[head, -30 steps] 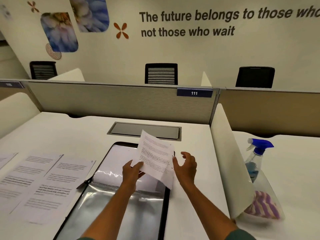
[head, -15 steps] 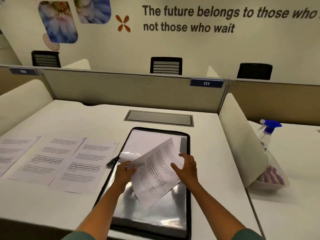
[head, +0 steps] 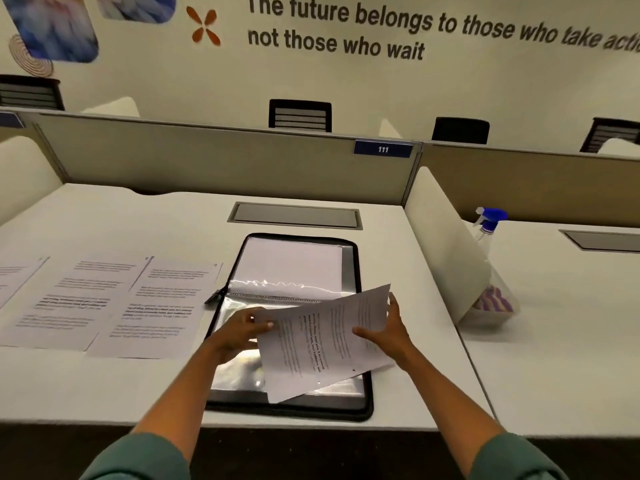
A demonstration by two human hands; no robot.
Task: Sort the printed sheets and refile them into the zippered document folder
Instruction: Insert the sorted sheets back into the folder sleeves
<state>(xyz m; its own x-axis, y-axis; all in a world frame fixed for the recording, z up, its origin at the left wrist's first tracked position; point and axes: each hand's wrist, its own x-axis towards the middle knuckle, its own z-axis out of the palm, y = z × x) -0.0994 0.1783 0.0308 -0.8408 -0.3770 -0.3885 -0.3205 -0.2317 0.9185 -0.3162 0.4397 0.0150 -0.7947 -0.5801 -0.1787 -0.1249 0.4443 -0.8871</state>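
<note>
Print on the held sheet (head: pixel 322 344) is too blurry to read (wall lettering (head: pixel 440 27) runs off the right edge too).

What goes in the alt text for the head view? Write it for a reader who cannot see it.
Both hands, left hand and right hand, hold one printed sheet tilted over an open zippered document folder on a white desk. More printed sheets lie flat to its left; a spray bottle stands behind the divider on the right.

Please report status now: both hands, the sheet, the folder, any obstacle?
Left hand and right hand both grip one printed sheet, tilted over the open zippered folder. Other sheets lie left of the folder. No obstacle visible.
</note>
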